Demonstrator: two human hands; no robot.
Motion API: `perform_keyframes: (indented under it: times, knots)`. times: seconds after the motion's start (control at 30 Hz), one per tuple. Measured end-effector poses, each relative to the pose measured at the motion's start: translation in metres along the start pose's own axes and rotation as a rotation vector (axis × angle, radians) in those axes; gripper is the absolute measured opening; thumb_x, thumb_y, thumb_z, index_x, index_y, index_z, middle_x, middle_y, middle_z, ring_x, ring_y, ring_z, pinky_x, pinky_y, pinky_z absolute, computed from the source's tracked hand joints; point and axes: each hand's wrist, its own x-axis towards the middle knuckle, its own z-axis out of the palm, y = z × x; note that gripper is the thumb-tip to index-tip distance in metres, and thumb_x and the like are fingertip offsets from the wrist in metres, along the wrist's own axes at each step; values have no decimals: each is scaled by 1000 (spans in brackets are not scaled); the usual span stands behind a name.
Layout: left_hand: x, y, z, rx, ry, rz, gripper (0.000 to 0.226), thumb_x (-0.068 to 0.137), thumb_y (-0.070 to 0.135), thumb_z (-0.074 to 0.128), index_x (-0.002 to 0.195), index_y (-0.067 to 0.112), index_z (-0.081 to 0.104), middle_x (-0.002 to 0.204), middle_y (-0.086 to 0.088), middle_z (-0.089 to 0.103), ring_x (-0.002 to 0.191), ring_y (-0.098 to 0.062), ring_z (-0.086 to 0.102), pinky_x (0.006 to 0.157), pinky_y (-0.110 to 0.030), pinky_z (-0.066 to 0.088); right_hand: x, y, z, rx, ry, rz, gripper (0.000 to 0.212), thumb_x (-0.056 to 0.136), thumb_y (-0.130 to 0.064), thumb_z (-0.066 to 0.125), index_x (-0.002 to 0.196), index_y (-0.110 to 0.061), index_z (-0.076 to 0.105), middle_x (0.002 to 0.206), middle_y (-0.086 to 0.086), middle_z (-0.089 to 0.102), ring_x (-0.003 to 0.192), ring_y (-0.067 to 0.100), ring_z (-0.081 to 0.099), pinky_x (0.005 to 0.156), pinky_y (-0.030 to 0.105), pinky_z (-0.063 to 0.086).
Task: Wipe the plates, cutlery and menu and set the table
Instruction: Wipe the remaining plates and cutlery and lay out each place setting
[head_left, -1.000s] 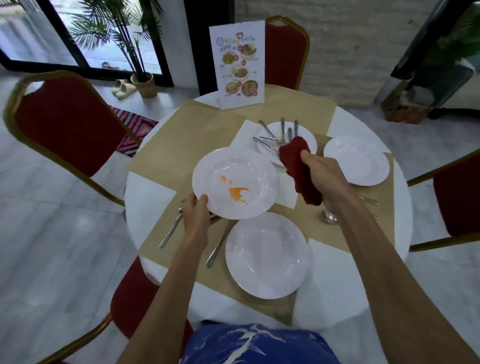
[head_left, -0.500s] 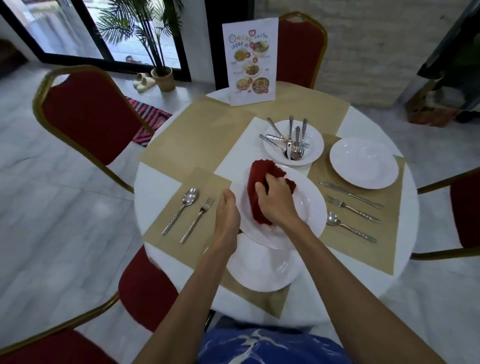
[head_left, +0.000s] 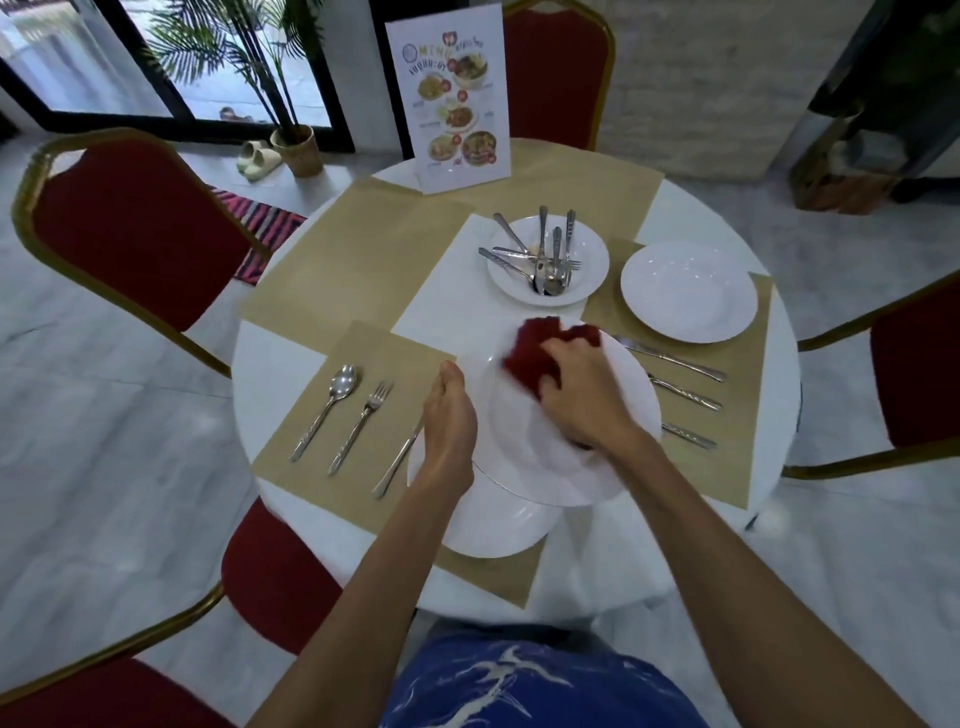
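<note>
Over the near placemat, our left hand (head_left: 449, 415) gripped the plate (head_left: 597, 467) rim; our right hand (head_left: 582, 395), clutching the red cloth (head_left: 535, 353), had moved onto it. Orange smear was gone, so this plate looked nearly clean.

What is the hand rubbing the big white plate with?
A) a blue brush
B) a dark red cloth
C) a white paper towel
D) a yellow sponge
B: the right hand presses a bunched dark red cloth onto the big round white plate, while the left hand steadies its rim.
</note>
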Motion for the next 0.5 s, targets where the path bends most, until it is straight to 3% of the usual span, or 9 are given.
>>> perform_keyframes:
  times: [0.07, 0.13, 0.17, 0.23, 0.3, 0.4, 0.5]
  knots:
    - [0, 1, 3, -6, 21, 22, 43, 103, 49, 37, 121, 22, 66, 130, 3, 62, 121, -19, 56, 112, -42, 41, -19, -25, 11, 164, -86, -124, 47, 76, -12, 51, 120, -12, 65, 115, 16, 60, 106, 35, 54, 93, 40, 42]
    - [8, 0, -6, -35, 97, 46, 39, 99, 48, 43, 91, 20, 69, 101, -3, 69, 102, -23, 64, 101, -42, 50, -46, -36, 11, 249, -233, -276, 37, 66, -11, 46, 97, -17, 64, 102, 6, 61, 95, 27, 54, 84, 36, 43]
    - [13, -1, -13, -58, 124, 59, 41, 97, 49, 43, 92, 18, 69, 98, -3, 70, 100, -23, 65, 99, -42, 51, -58, -31, 7, 253, -306, -330, 31, 63, -11, 45, 88, -19, 63, 94, 1, 60, 90, 25, 54, 80, 35, 43]
    - [17, -5, -27, -63, 107, 69, 56, 91, 59, 41, 115, 16, 68, 115, -4, 71, 111, -25, 65, 103, -49, 49, -62, -8, -5, 148, -357, -376, 33, 61, -14, 42, 80, -20, 69, 89, -3, 62, 89, 26, 58, 80, 37, 45]
    - [11, -8, -30, -94, 102, 57, 62, 90, 65, 40, 130, 23, 61, 130, -3, 65, 121, -27, 60, 106, -54, 45, -45, 14, -16, -25, -255, -293, 38, 64, -20, 41, 80, -26, 75, 94, -4, 67, 95, 27, 60, 84, 38, 44]
    - [-1, -11, -23, -130, 134, 12, 62, 94, 65, 38, 139, 26, 54, 139, 1, 58, 127, -25, 55, 109, -53, 42, -32, 12, -12, -266, -46, -106, 32, 82, -19, 47, 101, -25, 71, 112, 0, 62, 107, 29, 53, 93, 40, 36]
    - [1, -9, -20, -128, 176, 29, 76, 80, 75, 41, 131, 22, 60, 132, 0, 64, 122, -25, 59, 107, -50, 45, -64, -19, 9, -169, -129, -132, 33, 89, -17, 53, 121, -17, 59, 125, 6, 52, 115, 31, 47, 102, 40, 37]
